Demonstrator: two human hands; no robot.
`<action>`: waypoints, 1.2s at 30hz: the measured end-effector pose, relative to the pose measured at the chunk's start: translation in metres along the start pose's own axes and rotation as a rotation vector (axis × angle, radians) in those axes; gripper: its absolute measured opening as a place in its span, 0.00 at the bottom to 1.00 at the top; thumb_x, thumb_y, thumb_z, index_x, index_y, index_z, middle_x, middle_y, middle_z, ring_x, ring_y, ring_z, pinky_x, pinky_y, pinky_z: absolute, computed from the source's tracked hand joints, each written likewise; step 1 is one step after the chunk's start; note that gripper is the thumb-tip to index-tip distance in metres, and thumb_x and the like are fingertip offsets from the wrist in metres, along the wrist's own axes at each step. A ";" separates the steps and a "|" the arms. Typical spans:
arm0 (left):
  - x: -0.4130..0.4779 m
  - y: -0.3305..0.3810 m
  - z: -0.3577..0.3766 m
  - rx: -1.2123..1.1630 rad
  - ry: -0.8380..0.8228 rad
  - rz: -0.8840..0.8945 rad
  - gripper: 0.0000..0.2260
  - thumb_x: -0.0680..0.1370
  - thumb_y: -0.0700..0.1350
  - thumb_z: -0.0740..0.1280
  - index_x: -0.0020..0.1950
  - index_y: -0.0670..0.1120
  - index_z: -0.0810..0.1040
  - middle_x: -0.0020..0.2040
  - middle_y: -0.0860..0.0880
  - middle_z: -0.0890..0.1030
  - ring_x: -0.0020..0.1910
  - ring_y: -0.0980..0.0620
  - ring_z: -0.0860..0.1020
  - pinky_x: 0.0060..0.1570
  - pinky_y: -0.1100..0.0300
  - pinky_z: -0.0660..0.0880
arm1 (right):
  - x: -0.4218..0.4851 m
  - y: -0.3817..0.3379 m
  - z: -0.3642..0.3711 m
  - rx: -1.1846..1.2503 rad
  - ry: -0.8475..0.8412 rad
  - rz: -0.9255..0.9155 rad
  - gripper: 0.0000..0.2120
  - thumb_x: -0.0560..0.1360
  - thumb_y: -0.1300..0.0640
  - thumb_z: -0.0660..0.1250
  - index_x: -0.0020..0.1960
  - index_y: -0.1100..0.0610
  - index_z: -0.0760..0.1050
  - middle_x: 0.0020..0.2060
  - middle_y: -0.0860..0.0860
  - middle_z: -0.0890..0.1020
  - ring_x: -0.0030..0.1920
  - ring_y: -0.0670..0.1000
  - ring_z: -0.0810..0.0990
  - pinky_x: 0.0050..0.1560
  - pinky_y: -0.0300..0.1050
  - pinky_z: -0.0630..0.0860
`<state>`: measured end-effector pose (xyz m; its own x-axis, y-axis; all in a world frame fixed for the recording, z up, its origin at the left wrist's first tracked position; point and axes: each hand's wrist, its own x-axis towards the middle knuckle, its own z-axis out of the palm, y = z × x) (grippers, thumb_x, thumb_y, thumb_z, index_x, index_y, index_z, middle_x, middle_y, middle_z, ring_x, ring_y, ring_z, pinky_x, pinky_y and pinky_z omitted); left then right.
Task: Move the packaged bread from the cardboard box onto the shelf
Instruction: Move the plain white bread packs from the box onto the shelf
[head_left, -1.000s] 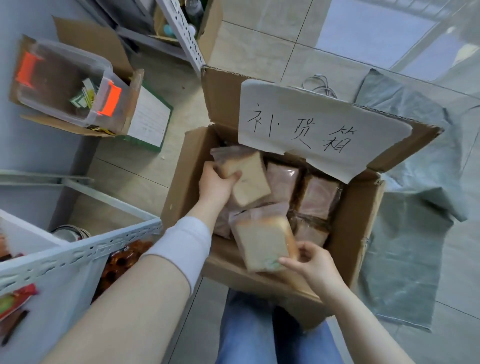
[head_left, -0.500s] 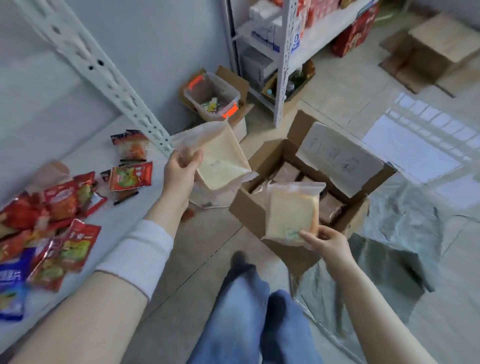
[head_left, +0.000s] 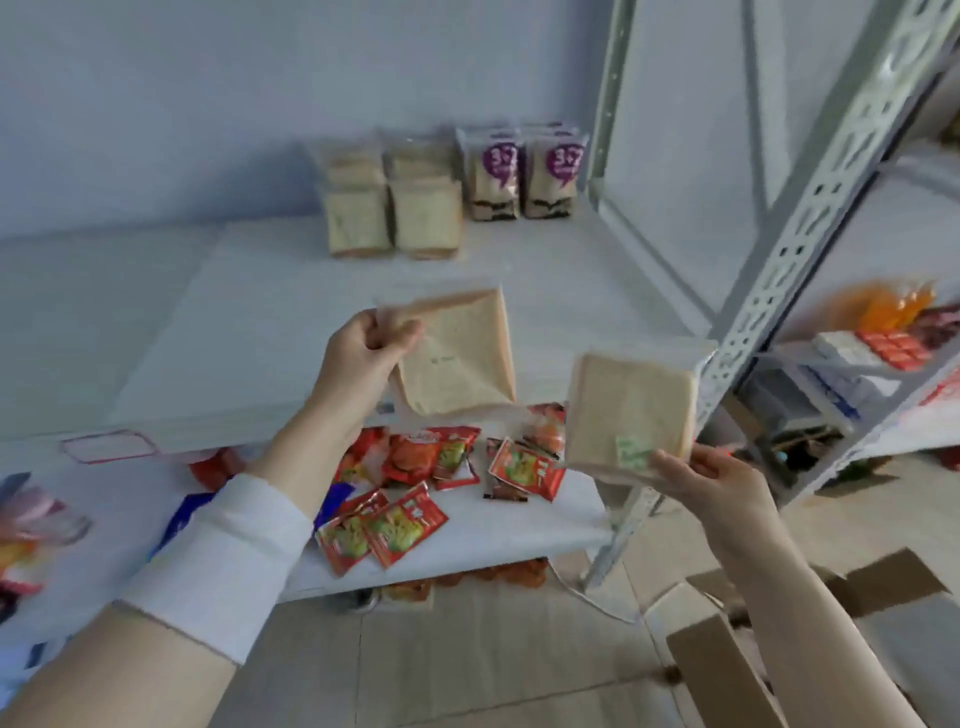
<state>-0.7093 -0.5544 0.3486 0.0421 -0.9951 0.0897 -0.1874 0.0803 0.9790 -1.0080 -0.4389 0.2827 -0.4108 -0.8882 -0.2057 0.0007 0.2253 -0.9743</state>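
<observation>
Left hand (head_left: 363, 358) is raised in front of the upper shelf (head_left: 249, 332). The left fingers (head_left: 397, 332) curl in against the thumb and pinch the top-left corner of the first bread pack (head_left: 462, 364). Its wrapper is clear, and it hangs tilted in the air at the shelf's front edge. Right hand (head_left: 711, 478) is lower and off to the right. The right fingers (head_left: 675, 465) are clamped on the bottom edge of the second bread pack (head_left: 623, 405), held upright with its face to the camera and a green sticker near the grip, just beside the perforated white upright (head_left: 810, 208). Neither pack rests on the shelf. At the back of the shelf, stacked bread packs (head_left: 395, 213) stand against the wall, with purple-labelled packs (head_left: 524, 176) just beside them. Red snack packets (head_left: 415, 499) lie scattered on the lower shelf board (head_left: 519, 540). Cardboard box (head_left: 727, 660) sits on the floor at lower right, partly out of view. A white wrist sleeve (head_left: 223, 551) covers the left forearm.
</observation>
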 end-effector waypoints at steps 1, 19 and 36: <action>0.012 -0.002 -0.025 0.001 0.019 0.001 0.08 0.74 0.48 0.68 0.50 0.47 0.76 0.46 0.51 0.81 0.47 0.54 0.79 0.48 0.61 0.74 | 0.010 -0.014 0.028 -0.009 -0.010 -0.030 0.05 0.67 0.58 0.74 0.41 0.55 0.79 0.34 0.50 0.84 0.35 0.49 0.81 0.37 0.37 0.79; 0.240 -0.052 -0.112 0.037 0.122 -0.098 0.10 0.73 0.44 0.70 0.52 0.43 0.76 0.46 0.48 0.78 0.45 0.52 0.76 0.38 0.68 0.71 | 0.223 -0.099 0.276 -0.048 -0.095 -0.064 0.18 0.65 0.58 0.77 0.50 0.57 0.73 0.41 0.53 0.82 0.41 0.53 0.79 0.50 0.48 0.76; 0.308 -0.087 -0.085 0.322 0.290 -0.146 0.25 0.70 0.51 0.72 0.63 0.42 0.70 0.56 0.46 0.77 0.50 0.50 0.76 0.48 0.60 0.71 | 0.274 -0.099 0.297 -0.487 0.083 -0.202 0.21 0.66 0.46 0.74 0.56 0.54 0.77 0.49 0.52 0.82 0.47 0.52 0.78 0.44 0.42 0.68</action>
<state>-0.5968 -0.8627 0.3067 0.3551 -0.9336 0.0474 -0.4530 -0.1275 0.8824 -0.8500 -0.8230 0.2954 -0.4298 -0.9029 0.0086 -0.5006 0.2304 -0.8345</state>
